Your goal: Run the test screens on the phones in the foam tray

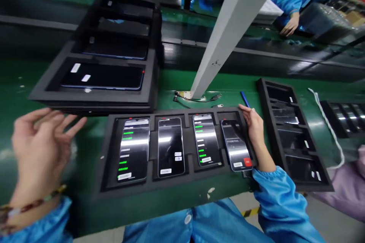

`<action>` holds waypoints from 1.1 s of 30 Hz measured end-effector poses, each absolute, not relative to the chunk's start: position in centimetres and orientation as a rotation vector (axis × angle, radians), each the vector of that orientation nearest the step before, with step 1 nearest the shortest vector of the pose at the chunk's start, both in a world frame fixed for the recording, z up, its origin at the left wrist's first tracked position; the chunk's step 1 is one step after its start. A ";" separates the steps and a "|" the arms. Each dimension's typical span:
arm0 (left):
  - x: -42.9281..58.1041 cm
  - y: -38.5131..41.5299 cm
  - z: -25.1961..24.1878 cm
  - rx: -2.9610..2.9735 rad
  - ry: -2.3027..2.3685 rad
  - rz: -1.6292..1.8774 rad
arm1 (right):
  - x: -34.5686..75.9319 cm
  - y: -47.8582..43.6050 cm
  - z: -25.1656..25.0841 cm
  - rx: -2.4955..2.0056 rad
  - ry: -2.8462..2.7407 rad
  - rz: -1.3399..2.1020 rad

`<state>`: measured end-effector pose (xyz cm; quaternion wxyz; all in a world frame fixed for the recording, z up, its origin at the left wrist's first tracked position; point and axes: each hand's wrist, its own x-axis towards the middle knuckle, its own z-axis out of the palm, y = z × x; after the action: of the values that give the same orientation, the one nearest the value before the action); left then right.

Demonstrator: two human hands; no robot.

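Note:
In front of me a black foam tray [104,167] holds several smartphones in its slots. The leftmost phone [133,150] and the third phone [207,140] show lists with green bars. On the second phone [171,148] the screen is dark with small white labels. The rightmost phone [236,146], with a red square on its screen, lies slightly tilted in its slot. My right hand [255,129] grips the tray's right end, its fingertips at the far corner. Off the tray's left side, my left hand [42,146] is open with fingers spread, holding nothing.
Stacked foam trays [122,100] with phones stand at back left. Another phone tray [293,133] lies to the right, beside a white cord [327,125]. A blue pen [244,99], a black cable [196,100] and a slanted white post [219,41] are behind. Co-workers sit opposite.

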<state>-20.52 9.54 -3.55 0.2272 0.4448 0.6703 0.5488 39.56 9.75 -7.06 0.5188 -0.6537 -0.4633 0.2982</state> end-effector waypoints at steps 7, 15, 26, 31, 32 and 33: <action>-16.1 0.5 -4.2 1.923 1.766 0.982 | 37.6 6.8 -2.1 -1.558 -1.671 0.592; -16.6 1.3 -3.1 2.128 1.721 0.653 | 31.4 5.2 1.9 -1.141 -2.636 0.736; -16.1 1.8 -3.1 2.202 1.754 0.622 | 32.5 6.6 1.8 -1.251 -2.517 0.606; -15.9 1.7 -2.9 2.180 1.738 0.687 | 36.1 8.0 2.1 -1.396 -2.154 0.515; -15.8 1.8 -2.8 2.190 1.732 0.664 | 36.2 7.9 2.1 -1.367 -2.163 0.551; -15.7 1.9 -2.7 2.201 1.733 0.641 | 36.1 7.8 2.0 -1.319 -2.216 0.612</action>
<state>-15.75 1.88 -2.68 0.1337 0.7591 0.5976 0.2209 36.10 7.78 1.97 0.2432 -0.4826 -0.8110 0.2240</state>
